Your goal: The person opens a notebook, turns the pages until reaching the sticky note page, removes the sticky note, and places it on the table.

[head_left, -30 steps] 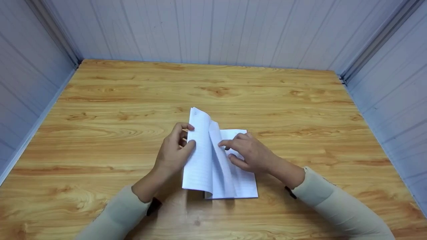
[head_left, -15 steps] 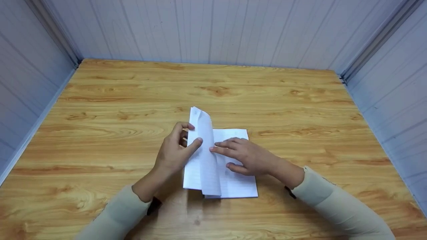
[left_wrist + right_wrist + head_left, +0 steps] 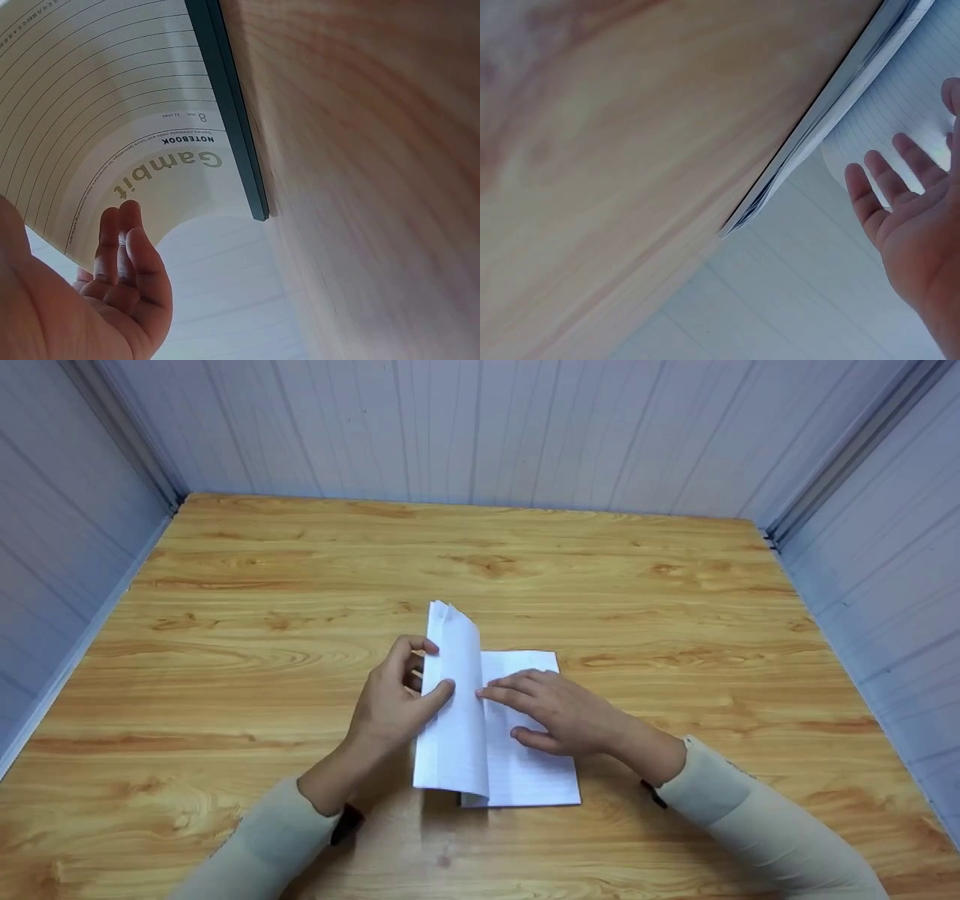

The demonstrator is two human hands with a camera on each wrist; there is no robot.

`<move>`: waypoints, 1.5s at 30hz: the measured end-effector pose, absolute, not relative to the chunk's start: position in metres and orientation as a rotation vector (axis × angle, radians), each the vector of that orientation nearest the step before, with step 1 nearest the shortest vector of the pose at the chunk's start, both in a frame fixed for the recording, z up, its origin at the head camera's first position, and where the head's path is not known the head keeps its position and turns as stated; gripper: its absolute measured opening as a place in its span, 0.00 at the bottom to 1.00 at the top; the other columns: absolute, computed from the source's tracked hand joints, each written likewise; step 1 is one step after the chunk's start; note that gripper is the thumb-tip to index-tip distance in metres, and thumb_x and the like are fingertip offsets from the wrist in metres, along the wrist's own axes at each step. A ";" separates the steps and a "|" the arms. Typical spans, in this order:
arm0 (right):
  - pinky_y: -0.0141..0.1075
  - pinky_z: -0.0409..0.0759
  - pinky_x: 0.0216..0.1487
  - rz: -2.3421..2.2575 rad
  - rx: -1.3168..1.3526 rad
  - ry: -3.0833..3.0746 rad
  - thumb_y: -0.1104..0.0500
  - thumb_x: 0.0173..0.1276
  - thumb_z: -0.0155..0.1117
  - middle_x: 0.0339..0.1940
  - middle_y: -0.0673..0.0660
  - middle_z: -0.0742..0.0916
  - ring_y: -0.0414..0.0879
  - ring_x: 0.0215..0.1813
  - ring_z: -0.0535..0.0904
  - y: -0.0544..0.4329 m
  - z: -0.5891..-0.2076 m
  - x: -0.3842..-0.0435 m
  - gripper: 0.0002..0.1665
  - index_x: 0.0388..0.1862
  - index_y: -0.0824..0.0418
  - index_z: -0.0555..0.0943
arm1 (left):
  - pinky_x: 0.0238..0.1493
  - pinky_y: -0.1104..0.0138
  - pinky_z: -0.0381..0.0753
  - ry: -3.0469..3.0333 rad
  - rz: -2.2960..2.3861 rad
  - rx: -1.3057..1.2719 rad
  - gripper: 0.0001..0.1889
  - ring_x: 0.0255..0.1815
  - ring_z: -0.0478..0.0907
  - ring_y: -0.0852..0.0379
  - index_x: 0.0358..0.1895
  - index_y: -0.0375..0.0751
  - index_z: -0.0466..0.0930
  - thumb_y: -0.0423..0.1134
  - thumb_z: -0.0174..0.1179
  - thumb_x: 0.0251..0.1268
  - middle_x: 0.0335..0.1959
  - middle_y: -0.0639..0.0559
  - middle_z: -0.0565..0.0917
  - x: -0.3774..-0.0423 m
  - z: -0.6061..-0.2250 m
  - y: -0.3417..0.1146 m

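A notebook [image 3: 532,780] with lined white pages lies on the wooden table, its left part lifted and curving up. My left hand [image 3: 394,705] grips the raised cover and pages at their left edge, thumb on the page side and fingers behind. In the left wrist view the cover [image 3: 172,172] reads "Gambit NOTEBOOK", beside a dark green spine [image 3: 229,112]. My right hand [image 3: 559,712] is over the right-hand page with its fingers extended, fingertips right at the curved turned page [image 3: 465,720]. The right wrist view shows that hand [image 3: 915,217] with fingers spread beside the lined page [image 3: 885,97].
The wooden table [image 3: 300,585] stretches around the notebook on every side. Pale panelled walls stand at the back [image 3: 480,435], at the left [image 3: 67,532] and at the right [image 3: 877,540]. Light sleeves cover both forearms.
A loose page has swung from the right side to the left stack, under my left thumb. My right hand's fingers have straightened and shifted slightly left; the left hand has stayed in place.
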State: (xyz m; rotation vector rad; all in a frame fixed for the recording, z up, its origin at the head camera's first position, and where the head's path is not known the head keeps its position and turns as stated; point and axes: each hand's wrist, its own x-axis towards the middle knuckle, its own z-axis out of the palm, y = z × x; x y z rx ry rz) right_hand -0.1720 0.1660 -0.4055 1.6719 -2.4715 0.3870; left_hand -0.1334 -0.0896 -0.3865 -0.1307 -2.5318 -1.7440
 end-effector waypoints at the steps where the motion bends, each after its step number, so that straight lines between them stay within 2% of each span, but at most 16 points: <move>1: 0.46 0.73 0.61 0.390 1.642 -2.483 0.55 0.65 0.61 0.62 0.53 0.78 0.49 0.62 0.74 0.166 -0.406 -0.172 0.35 0.71 0.53 0.65 | 0.30 0.66 0.79 -2.524 -1.749 -0.134 0.22 0.27 0.79 0.54 0.51 0.49 0.70 0.36 0.66 0.53 0.31 0.48 0.83 -0.133 -0.387 -0.090; 8: 0.44 0.75 0.55 0.294 1.380 -2.622 0.56 0.64 0.62 0.50 0.55 0.81 0.51 0.53 0.76 0.168 -0.406 -0.174 0.22 0.57 0.57 0.76 | 0.29 0.69 0.76 -2.501 -1.741 -0.121 0.19 0.27 0.76 0.54 0.50 0.49 0.71 0.34 0.63 0.54 0.30 0.49 0.82 -0.134 -0.387 -0.089; 13: 0.47 0.75 0.50 0.225 1.130 -2.794 0.54 0.64 0.61 0.47 0.57 0.82 0.54 0.50 0.76 0.170 -0.406 -0.174 0.18 0.52 0.57 0.78 | 0.29 0.68 0.75 -2.496 -1.726 -0.121 0.18 0.26 0.75 0.55 0.50 0.49 0.72 0.33 0.61 0.54 0.30 0.49 0.81 -0.134 -0.387 -0.090; 18: 0.51 0.74 0.49 0.159 0.908 -2.958 0.51 0.65 0.59 0.49 0.58 0.82 0.57 0.51 0.74 0.172 -0.406 -0.173 0.21 0.53 0.59 0.78 | 0.29 0.67 0.76 -2.478 -1.739 -0.140 0.17 0.27 0.75 0.55 0.49 0.50 0.72 0.33 0.58 0.55 0.32 0.49 0.81 -0.134 -0.387 -0.090; 23: 0.54 0.72 0.55 0.059 0.797 -3.054 0.48 0.67 0.57 0.55 0.62 0.80 0.59 0.57 0.73 0.173 -0.407 -0.173 0.27 0.57 0.64 0.76 | 0.29 0.69 0.75 -2.472 -1.741 -0.137 0.16 0.28 0.74 0.56 0.48 0.50 0.72 0.32 0.56 0.56 0.33 0.50 0.81 -0.134 -0.387 -0.090; 35: 0.59 0.68 0.63 0.033 0.732 -3.187 0.43 0.69 0.54 0.69 0.65 0.71 0.62 0.69 0.65 0.174 -0.406 -0.173 0.38 0.68 0.69 0.67 | 0.30 0.69 0.74 -2.488 -1.722 -0.116 0.16 0.29 0.74 0.56 0.48 0.49 0.72 0.33 0.56 0.56 0.33 0.50 0.81 -0.134 -0.388 -0.090; 45: 0.62 0.59 0.68 0.140 0.729 -3.276 0.40 0.68 0.54 0.74 0.66 0.64 0.62 0.76 0.55 0.176 -0.405 -0.173 0.44 0.74 0.64 0.59 | 0.30 0.68 0.74 -2.490 -1.730 -0.121 0.16 0.28 0.74 0.56 0.49 0.50 0.72 0.33 0.56 0.57 0.33 0.50 0.81 -0.135 -0.388 -0.090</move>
